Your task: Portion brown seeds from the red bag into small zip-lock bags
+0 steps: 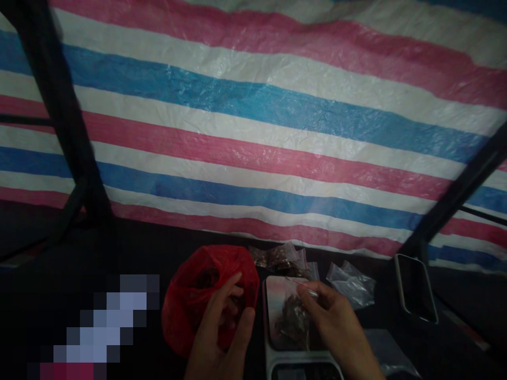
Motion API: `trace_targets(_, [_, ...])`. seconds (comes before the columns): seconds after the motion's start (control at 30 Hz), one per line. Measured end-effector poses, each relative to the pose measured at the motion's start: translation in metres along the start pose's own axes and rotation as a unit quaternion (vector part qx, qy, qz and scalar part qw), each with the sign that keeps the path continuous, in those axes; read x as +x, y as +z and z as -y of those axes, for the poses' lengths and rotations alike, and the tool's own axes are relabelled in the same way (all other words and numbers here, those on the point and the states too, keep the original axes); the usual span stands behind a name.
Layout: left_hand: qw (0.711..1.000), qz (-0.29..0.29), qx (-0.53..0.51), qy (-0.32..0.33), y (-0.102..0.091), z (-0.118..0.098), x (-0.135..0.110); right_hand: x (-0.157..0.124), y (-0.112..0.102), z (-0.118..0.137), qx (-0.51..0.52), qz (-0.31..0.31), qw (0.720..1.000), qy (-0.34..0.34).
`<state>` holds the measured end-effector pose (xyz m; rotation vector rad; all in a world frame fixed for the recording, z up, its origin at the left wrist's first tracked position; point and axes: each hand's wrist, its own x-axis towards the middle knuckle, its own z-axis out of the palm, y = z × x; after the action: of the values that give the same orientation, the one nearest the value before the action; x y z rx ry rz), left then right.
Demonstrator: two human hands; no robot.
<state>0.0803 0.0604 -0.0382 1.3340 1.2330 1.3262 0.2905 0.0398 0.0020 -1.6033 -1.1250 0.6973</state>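
Here, dark contents [209,277] in red bag [177,306], left hand [216,343] spread over it, right hand [335,319] pinching part-filled clear packet [295,323]

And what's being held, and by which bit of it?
The right grip pinches a small clear plastic bag of dark bits by its top edge. The left grip is open at a red plastic bag, seemingly holding nothing.

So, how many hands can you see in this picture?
2. The left hand is at the mouth of the red bag; the right hand pinches a clear bag over the scale. No others show.
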Motion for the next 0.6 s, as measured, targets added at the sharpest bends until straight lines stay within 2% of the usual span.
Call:
trace_targets(0.13, [1.0,-0.004,-0.02,-0.018,-0.005,0.004,-0.001,0.011,-0.016,-0.024,-0.093,-0.168,0.981,-0.023])
trace_targets(0.27, [0.999,-0.026,-0.037,-0.024,-0.009,0.009,-0.001,0.013,-0.027,-0.029,-0.098,-0.254,0.962,-0.004])
trace_targets(0.4, [0.998,-0.04,-0.042,-0.033,-0.01,0.013,-0.001,0.011,-0.037,-0.03,-0.087,-0.28,0.956,0.02])
trace_targets(0.6, [0.999,-0.039,0.0,-0.022,-0.012,0.013,-0.001,0.014,-0.037,-0.035,-0.065,-0.255,0.965,-0.004])
